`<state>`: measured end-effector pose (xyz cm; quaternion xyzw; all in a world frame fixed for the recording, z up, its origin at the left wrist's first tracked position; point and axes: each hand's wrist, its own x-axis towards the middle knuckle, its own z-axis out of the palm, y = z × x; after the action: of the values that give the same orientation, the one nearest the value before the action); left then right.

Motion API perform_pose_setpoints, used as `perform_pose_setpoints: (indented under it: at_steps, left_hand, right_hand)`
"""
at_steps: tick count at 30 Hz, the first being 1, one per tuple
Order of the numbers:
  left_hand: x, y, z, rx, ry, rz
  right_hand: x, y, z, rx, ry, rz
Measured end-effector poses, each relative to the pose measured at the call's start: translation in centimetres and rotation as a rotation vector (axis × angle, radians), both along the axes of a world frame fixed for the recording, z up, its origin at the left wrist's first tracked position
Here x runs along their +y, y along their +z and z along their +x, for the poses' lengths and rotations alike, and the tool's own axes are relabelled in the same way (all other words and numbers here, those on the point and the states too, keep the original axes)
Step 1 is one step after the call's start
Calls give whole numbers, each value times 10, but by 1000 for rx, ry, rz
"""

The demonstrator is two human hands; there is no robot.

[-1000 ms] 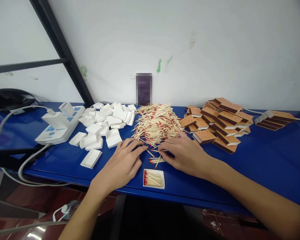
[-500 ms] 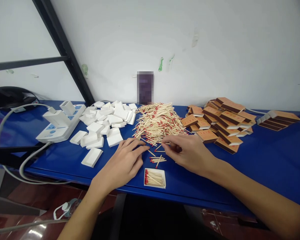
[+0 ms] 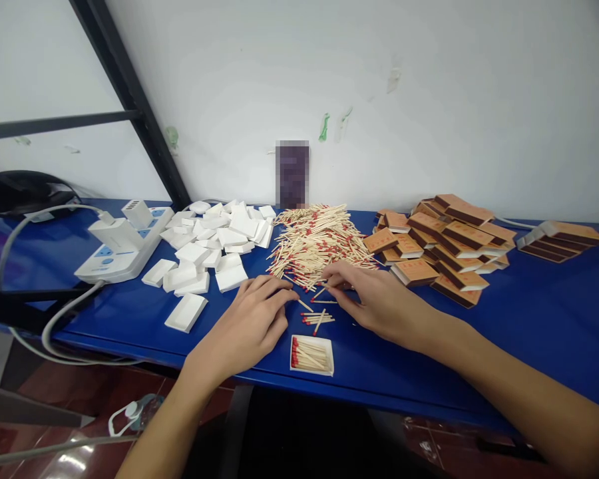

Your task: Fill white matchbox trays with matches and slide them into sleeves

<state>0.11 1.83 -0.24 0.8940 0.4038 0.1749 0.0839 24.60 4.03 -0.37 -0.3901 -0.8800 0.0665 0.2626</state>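
Observation:
A pile of loose red-tipped matches lies in the middle of the blue table. At its front left edge, my left hand has its fingers curled, with thumb and index closed at the end of a match. My right hand is at the pile's front right, thumb and index pinched at the end of another match; the fingertips partly hide it. Between and below the hands lies a small row of matches, one crossing it aslant. Nearest me, a white matchbox tray holds many matches, heads to the left.
White matchbox trays lie heaped at left, beside a power strip with plugged-in chargers and cables. Orange matchbox sleeves are stacked at right, with another row farther right. A blurred dark rectangle stands against the wall.
The whole view has shifted slightly. My right hand has moved a little up toward the pile. My left hand and the matches in front have stayed nearly still.

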Motion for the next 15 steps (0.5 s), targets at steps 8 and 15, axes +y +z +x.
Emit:
perform_pose_setpoints:
  at_steps: [8, 15]
  left_hand:
    - [1, -2, 0, 7, 7, 20]
    - [1, -2, 0, 23, 10, 37]
  right_hand:
    - [2, 3, 0, -132, 158, 91]
    - [1, 1, -2, -165, 112, 77]
